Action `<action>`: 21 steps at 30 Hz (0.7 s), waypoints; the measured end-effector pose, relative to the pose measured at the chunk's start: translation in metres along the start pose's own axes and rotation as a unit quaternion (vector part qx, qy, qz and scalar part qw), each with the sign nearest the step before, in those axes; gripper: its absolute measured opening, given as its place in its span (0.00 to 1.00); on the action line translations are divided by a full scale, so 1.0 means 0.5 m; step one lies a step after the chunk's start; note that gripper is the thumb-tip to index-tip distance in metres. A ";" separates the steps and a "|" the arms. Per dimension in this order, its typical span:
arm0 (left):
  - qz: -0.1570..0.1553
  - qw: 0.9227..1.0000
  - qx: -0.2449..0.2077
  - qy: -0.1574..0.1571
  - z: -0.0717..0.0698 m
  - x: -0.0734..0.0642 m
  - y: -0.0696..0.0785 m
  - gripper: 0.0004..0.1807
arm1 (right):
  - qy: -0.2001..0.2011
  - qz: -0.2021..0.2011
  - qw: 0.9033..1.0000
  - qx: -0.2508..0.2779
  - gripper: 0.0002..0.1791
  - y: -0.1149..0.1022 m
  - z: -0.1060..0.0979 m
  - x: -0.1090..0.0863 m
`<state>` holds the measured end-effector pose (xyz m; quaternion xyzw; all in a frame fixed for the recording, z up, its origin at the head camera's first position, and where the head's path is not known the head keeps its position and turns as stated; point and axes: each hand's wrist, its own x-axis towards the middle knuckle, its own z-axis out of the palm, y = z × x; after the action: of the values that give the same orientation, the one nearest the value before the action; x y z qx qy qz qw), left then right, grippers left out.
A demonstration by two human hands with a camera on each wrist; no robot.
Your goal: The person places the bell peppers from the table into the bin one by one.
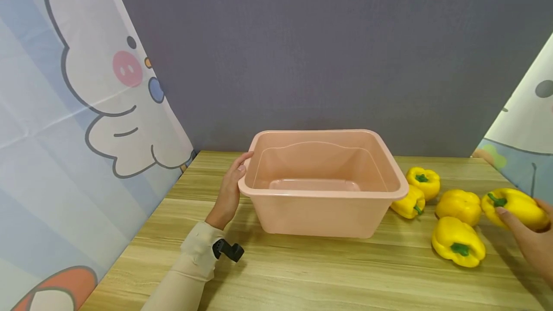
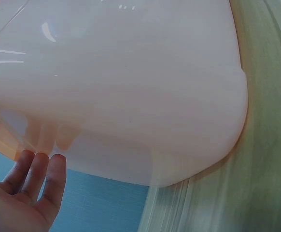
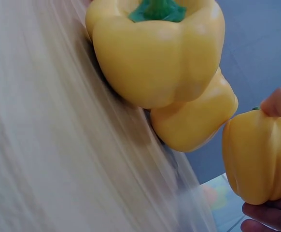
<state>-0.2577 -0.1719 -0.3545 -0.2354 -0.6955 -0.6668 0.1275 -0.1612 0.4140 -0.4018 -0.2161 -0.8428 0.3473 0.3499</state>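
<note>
A pale pink plastic tub (image 1: 319, 212) stands on the table with nothing inside it. At its left end my left hand (image 1: 229, 188) holds the rim, and in the left wrist view the fingertips (image 2: 58, 166) meet the outer wall under the rim. My right hand (image 1: 529, 241), partly cut off by the frame's edge, grips a yellow bell pepper (image 1: 516, 208) between thumb and fingers. That pepper (image 3: 256, 157) is held clear of the others in the right wrist view. Several more yellow bell peppers (image 1: 460, 208) with green stems lie right of the tub.
One pepper (image 1: 408, 201) lies close by the tub's right wall, another (image 1: 425, 184) just behind it. The nearest pepper (image 1: 458, 244) has its stem facing forward. A grey panel (image 1: 319, 52) rises behind the wooden table (image 1: 302, 272), with a cartoon-printed sheet (image 1: 56, 157) at left.
</note>
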 end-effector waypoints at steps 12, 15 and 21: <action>0.000 1.000 0.001 -0.001 0.000 -0.001 0.000 0.29 | 0.042 -0.003 0.999 0.029 0.36 -0.023 0.007 -0.012; 0.004 1.000 -0.001 -0.003 0.000 -0.001 0.000 0.29 | 0.039 -0.002 0.999 0.017 0.37 -0.029 0.004 -0.012; 0.009 1.000 0.001 -0.005 0.000 0.000 -0.001 0.29 | 0.030 0.020 0.999 0.029 0.39 -0.041 0.001 -0.018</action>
<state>-0.2581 -0.1722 -0.3547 -0.2444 -0.6946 -0.6639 0.1303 -0.1581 0.3949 -0.3909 -0.2330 -0.8172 0.3717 0.3738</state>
